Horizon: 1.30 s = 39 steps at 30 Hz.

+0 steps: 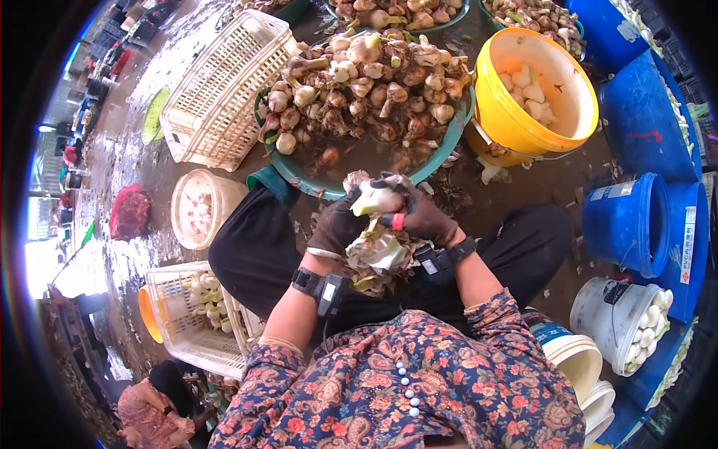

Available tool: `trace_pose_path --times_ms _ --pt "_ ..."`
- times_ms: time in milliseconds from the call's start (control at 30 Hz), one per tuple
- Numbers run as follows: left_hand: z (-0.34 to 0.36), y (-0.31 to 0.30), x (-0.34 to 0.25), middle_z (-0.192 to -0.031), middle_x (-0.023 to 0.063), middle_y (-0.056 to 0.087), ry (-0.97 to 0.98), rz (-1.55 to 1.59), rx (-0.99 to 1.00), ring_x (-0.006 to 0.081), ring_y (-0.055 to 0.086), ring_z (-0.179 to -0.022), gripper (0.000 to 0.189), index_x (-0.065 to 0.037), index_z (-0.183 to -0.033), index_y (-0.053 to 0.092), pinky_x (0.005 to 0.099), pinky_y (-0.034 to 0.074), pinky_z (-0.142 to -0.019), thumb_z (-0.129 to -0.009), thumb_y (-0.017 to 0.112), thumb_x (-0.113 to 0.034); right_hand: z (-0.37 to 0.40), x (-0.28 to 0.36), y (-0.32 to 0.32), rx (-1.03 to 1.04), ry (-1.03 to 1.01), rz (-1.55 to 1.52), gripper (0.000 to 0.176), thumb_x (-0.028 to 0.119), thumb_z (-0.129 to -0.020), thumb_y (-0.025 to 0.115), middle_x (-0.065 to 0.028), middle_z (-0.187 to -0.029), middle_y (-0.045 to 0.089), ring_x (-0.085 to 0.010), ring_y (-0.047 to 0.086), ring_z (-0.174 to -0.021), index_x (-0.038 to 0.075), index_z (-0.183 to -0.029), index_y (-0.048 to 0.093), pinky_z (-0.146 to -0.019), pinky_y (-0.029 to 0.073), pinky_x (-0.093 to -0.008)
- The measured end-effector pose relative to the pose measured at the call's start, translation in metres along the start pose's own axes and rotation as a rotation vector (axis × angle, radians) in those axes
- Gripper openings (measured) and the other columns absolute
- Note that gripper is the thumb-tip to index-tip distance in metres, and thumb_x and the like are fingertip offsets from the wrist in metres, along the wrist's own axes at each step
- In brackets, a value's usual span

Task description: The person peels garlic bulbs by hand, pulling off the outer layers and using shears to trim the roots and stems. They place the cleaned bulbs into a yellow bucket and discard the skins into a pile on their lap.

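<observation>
Both my hands wear dark gloves and meet over my lap, at the near rim of a green basin [303,183]. My left hand [336,223] is closed around one side of a whitish garlic bulb [378,199]. From the other side my right hand [428,215] grips the same bulb, its fingers curled over it. A small red piece [398,221] shows at the right fingers; I cannot tell what it is. Below the hands, loose garlic skins [380,254] lie heaped on my lap. Unpeeled garlic bulbs [366,93] with stems pile high in the basin, above muddy water.
A yellow bucket [490,97] with peeled garlic leans at the right of the basin. Blue buckets [621,224] and a white bucket [594,314] of garlic stand further right. On the left are white crates [202,112] and a pail [217,187]. Another person [153,411] sits lower left.
</observation>
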<state>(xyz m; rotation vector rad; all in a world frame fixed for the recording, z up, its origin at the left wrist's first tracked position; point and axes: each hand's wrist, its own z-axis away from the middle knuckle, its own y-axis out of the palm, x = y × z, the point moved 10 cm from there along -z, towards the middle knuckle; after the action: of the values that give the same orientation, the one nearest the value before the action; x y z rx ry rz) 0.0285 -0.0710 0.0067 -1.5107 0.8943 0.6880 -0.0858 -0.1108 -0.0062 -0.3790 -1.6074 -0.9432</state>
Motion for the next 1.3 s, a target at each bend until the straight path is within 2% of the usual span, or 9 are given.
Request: trace_pose_path --times_ms 133,200,267,500,600,967,1133,1233,1300 --pt "-0.002 0.004 0.006 -0.098 0.0078 0.064 -0.275 0.560 -0.069 0.0190 0.061 -0.089 0.031 -0.003 -0.119 0.052 0.0305 0.048 -0.078 -0.091 0.053 -0.016 0.004 0.046 0.010 -0.149 -0.356 0.947 0.041 0.016 -0.072 0.073 -0.0180 -0.113 0.053 -0.0315 0.050 -0.108 0.006 -0.109 0.060 -0.096 0.037 -0.0380" --pt "-0.005 -0.012 -0.021 -0.099 0.0055 0.063 -0.046 0.087 -0.046 0.0155 0.059 -0.090 0.035 0.000 -0.116 0.053 0.0281 0.047 -0.079 -0.092 0.053 -0.025 0.003 0.032 -0.002 -0.216 -0.401 0.865 0.035 0.015 -0.075 0.071 -0.0131 -0.103 0.059 -0.0241 0.056 -0.095 0.004 -0.106 0.060 -0.087 0.043 -0.0344" --pt "0.007 0.012 0.015 -0.099 0.0037 0.062 -0.489 0.899 -0.016 0.0127 0.058 -0.091 0.036 0.001 -0.112 0.057 0.0273 0.046 -0.079 -0.091 0.055 -0.028 0.003 -0.009 -0.050 -0.456 -0.005 0.036 0.025 0.017 -0.081 0.066 -0.0064 -0.089 0.062 -0.0153 0.058 -0.080 0.002 -0.099 0.061 -0.075 0.048 -0.0292" --pt "0.063 0.063 -0.037 -0.102 0.0175 0.062 -0.234 -0.123 1.032 0.0216 0.058 -0.096 0.045 0.004 -0.113 0.053 0.0303 0.045 -0.085 -0.083 0.066 -0.027 0.010 -0.037 -0.074 -0.537 0.250 -0.361 0.022 0.023 -0.085 0.063 -0.0031 -0.083 0.063 -0.0105 0.061 -0.073 0.003 -0.095 0.061 -0.064 0.050 -0.0260" --pt "0.007 0.011 -0.026 -0.113 0.0192 0.057 -0.246 -0.045 0.154 0.0257 0.056 -0.105 0.056 0.002 -0.123 0.045 0.0328 0.044 -0.089 -0.082 0.068 -0.028 0.014 -0.037 -0.070 -0.629 0.268 -0.314 0.025 0.028 -0.082 0.068 -0.0024 -0.080 0.063 -0.0103 0.060 -0.068 0.004 -0.088 0.063 -0.059 0.048 -0.0251" --pt "-0.014 0.026 -0.012 -0.121 0.0163 0.051 -0.123 -0.036 0.090 0.0247 0.052 -0.112 0.061 0.000 -0.128 0.038 0.0339 0.042 -0.094 -0.083 0.065 -0.030 0.001 -0.017 -0.046 -0.300 0.189 0.429 0.033 0.028 -0.088 0.059 -0.0052 -0.063 0.059 -0.0122 0.050 -0.057 -0.005 -0.083 0.062 -0.054 0.042 -0.0316" --pt "0.012 0.066 0.033 -0.106 0.0066 0.059 -0.752 1.477 0.236 0.0158 0.056 -0.094 0.044 -0.008 -0.121 0.047 0.0228 0.045 -0.078 -0.086 0.059 -0.031 0.008 -0.044 -0.045 -0.271 0.369 0.058 0.025 0.020 -0.088 0.055 -0.0039 -0.068 0.057 -0.0161 0.053 -0.059 -0.003 -0.095 0.060 -0.059 0.045 -0.0315" --pt "0.008 0.040 0.002 -0.104 0.0056 0.059 0.182 -0.187 0.103 0.0147 0.057 -0.093 0.031 -0.010 -0.113 0.053 0.0242 0.047 -0.074 -0.086 0.058 -0.026 -0.002 -0.024 -0.040 -0.244 0.086 0.504 0.016 0.009 -0.085 0.053 -0.0004 -0.082 0.062 -0.0081 0.054 -0.075 0.001 -0.097 0.060 -0.067 0.044 -0.0253" --pt "0.014 0.052 0.025 -0.104 0.0053 0.059 -0.034 0.316 0.105 0.0141 0.056 -0.094 0.029 -0.009 -0.111 0.053 0.0256 0.048 -0.075 -0.086 0.058 -0.024 -0.004 -0.024 -0.039 -0.279 0.069 0.372 0.022 0.010 -0.084 0.053 -0.0027 -0.091 0.061 -0.0122 0.055 -0.083 0.001 -0.103 0.059 -0.073 0.045 -0.0264"
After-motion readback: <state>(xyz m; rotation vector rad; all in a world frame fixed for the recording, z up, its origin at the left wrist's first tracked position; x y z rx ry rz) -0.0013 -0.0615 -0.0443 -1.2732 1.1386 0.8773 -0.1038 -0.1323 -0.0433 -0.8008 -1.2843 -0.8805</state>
